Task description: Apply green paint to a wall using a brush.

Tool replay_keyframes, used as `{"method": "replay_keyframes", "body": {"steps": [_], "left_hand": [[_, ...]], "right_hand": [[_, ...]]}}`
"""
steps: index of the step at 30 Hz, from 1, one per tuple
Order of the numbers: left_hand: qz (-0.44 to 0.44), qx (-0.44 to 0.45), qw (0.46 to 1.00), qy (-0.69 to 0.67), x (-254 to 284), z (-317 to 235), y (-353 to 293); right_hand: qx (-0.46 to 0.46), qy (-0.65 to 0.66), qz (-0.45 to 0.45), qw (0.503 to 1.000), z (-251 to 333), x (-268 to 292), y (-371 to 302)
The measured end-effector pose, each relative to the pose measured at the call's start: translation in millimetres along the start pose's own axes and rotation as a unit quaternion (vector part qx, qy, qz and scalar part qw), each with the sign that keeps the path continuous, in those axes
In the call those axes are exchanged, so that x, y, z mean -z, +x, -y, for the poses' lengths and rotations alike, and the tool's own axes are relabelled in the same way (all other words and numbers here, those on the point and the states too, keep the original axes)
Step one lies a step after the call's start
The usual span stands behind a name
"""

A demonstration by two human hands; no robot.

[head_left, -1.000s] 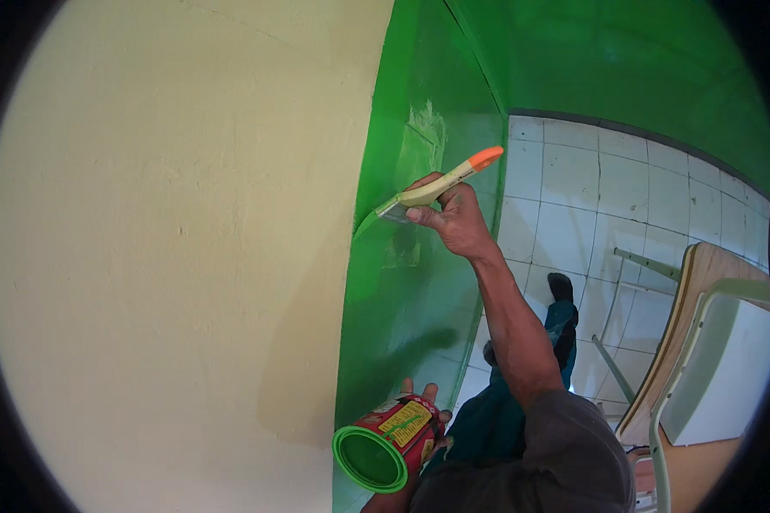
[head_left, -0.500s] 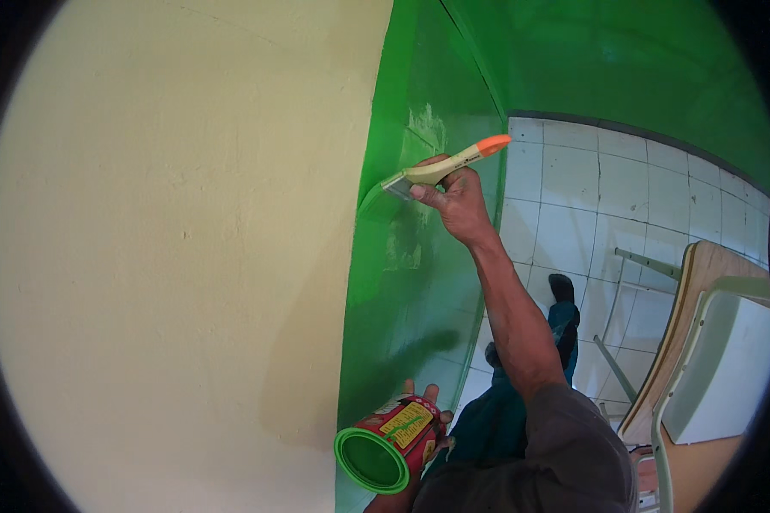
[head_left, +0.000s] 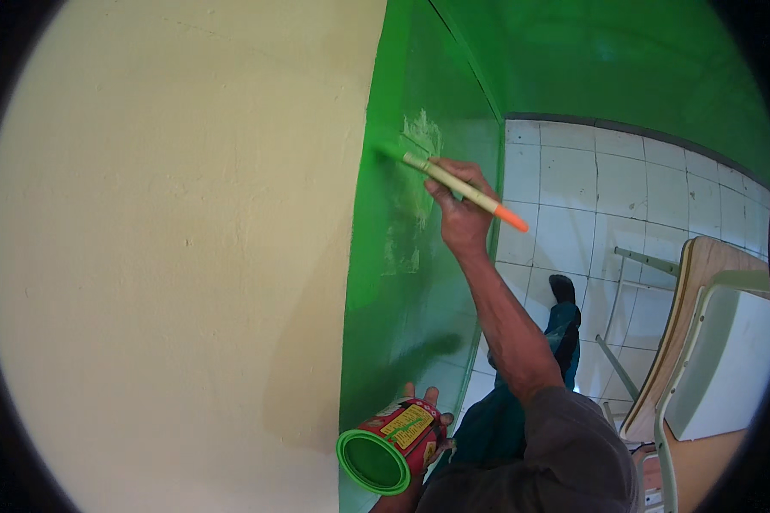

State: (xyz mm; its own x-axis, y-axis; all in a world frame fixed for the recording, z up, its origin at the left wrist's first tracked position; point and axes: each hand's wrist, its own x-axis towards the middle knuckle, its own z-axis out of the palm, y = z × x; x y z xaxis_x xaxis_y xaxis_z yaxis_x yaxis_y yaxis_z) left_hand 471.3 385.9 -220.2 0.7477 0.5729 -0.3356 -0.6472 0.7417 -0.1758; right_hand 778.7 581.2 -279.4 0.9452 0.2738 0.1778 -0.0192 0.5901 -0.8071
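Our right hand (head_left: 466,218) pinches the paintbrush (head_left: 459,183) between thumb and fingers, well forward on its pale handle, with the orange end jutting out past the knuckles. We judge that gripping so close to the head gives finer control along the narrow margin beside the cream wall (head_left: 180,256). The brush is turned edge-on to us, its bristles pointing at the green band (head_left: 372,291) just beside the border; they are blurred, so we cannot tell how firmly they press.

Our left hand (head_left: 441,446) is wrapped around the red paint can (head_left: 389,425), two fingertips showing past its far side, the palm hidden. The can is low and near our body, tilted with its green-coated mouth toward us, probably so the brush can reach in easily while the other arm stays free to stretch.

A scuffed pale patch (head_left: 423,132) lies on the green surface beyond the brush. The chair (head_left: 717,368) stands to our right on the white tiled floor (head_left: 565,179), well apart from the can and brush
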Motion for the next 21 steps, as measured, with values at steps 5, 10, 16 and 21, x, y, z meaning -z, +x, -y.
{"method": "replay_keyframes", "body": {"steps": [5, 10, 16, 21], "left_hand": [[0.000, 0.011, 1.000, -0.009, -0.5, -1.0, 0.8], [0.012, 0.026, 0.999, 0.026, 2.9, -3.6, 1.1], [0.014, 0.021, 0.999, 0.027, 6.3, -3.9, -1.3], [0.025, 0.031, 0.999, 0.030, 9.8, -7.0, -1.4]], "right_hand": [[0.062, 0.007, 0.065, 0.996, 6.5, -0.7, -38.6], [0.088, -0.047, 0.096, 0.990, 15.4, 3.7, -65.1], [0.089, -0.052, 0.116, 0.988, 21.7, 8.0, -84.6], [0.089, -0.056, 0.131, 0.986, 26.3, 11.2, -99.8]]}}
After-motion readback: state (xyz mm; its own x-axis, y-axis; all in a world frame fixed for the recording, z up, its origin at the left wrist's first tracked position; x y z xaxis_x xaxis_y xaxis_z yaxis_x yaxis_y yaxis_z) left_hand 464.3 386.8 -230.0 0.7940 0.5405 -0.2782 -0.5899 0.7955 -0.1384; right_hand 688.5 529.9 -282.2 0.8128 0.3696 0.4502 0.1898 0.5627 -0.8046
